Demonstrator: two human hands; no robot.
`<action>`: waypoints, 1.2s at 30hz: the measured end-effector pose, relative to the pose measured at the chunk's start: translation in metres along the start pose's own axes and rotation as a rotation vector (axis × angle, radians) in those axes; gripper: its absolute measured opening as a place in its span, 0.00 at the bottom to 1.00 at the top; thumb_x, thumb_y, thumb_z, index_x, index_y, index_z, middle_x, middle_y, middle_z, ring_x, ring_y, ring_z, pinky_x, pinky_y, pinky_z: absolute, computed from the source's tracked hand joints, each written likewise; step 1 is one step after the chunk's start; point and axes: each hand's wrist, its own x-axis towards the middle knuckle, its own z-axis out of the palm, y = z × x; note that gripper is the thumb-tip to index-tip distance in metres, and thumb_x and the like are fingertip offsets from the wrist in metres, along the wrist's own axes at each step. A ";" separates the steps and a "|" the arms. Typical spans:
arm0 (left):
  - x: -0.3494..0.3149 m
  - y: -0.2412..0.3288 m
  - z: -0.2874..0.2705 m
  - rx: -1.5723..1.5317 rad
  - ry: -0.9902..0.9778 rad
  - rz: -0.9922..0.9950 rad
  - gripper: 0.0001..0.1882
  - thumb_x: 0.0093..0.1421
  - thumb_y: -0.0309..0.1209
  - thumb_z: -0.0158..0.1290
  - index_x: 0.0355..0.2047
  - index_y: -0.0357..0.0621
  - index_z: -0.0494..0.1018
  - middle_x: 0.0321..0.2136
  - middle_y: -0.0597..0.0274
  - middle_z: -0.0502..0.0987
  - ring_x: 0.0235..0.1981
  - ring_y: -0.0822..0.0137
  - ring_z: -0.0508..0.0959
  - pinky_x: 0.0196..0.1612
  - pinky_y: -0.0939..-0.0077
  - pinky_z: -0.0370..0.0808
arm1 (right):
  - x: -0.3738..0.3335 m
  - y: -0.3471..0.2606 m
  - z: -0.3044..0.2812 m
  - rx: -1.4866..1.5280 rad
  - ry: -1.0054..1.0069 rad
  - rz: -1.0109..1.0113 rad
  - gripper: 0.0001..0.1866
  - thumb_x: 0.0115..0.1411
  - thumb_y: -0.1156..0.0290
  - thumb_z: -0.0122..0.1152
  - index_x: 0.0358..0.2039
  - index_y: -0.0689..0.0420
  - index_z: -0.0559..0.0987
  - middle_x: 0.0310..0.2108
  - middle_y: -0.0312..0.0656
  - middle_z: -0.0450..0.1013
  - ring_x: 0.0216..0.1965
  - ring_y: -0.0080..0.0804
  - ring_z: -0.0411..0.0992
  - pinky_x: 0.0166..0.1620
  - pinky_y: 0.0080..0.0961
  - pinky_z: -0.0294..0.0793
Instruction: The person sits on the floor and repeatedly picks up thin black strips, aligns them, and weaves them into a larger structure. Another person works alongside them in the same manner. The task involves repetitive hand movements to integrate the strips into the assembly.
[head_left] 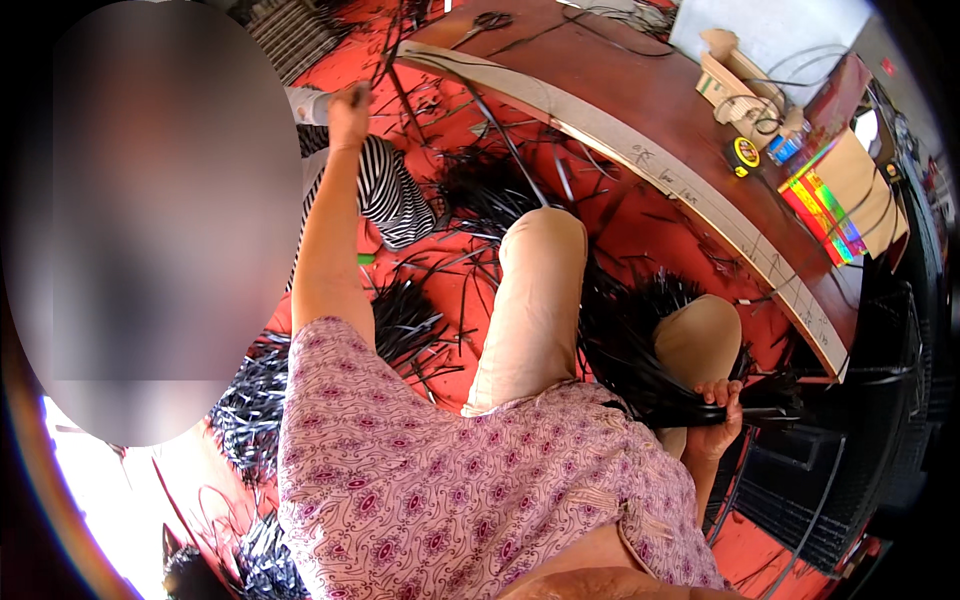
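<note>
Landmark: long brown table (pixel 640 95), its pale curved edge strip running diagonally from upper middle to right.

- Right hand (pixel 718 415): below the table's lower end, fingers curled tight around one bundle of black strips (pixel 630 350) that fans up across the lap. Little free room between knee and table edge.
- Left hand (pixel 349 105): raised left of the table's upper end, fist closed on a single thin black strip (pixel 385 50).
- Red floor (pixel 460 270) under the table edge: loose black strips scattered, too many to count.
- On the table: one yellow tape measure (pixel 743 155), one pair of scissors (pixel 487 22).
- Striped fabric (pixel 385 190): one piece, left of the table.
</note>
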 end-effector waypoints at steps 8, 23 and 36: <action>-0.062 0.145 -0.029 -0.848 0.106 -0.293 0.22 0.68 0.39 0.42 0.17 0.50 0.54 0.14 0.71 0.53 0.16 0.77 0.53 0.22 0.76 0.53 | 0.001 -0.004 -0.025 0.083 0.054 -0.015 0.10 0.59 0.66 0.59 0.34 0.50 0.66 0.23 0.30 0.57 0.29 0.25 0.60 0.46 0.32 0.62; -0.310 0.487 -0.036 -1.268 -1.014 0.281 0.11 0.59 0.31 0.52 0.20 0.46 0.67 0.16 0.65 0.63 0.17 0.63 0.65 0.20 0.69 0.61 | -0.003 -0.010 -0.075 0.325 0.025 -0.100 0.14 0.55 0.65 0.62 0.30 0.49 0.63 0.21 0.29 0.55 0.28 0.24 0.59 0.44 0.31 0.61; -0.360 0.772 0.215 -0.584 -1.125 0.775 0.14 0.58 0.39 0.51 0.33 0.42 0.77 0.19 0.45 0.76 0.25 0.48 0.79 0.28 0.56 0.75 | -0.018 -0.021 -0.103 0.453 0.207 -0.180 0.13 0.46 0.66 0.64 0.26 0.53 0.67 0.19 0.36 0.62 0.27 0.30 0.64 0.44 0.33 0.66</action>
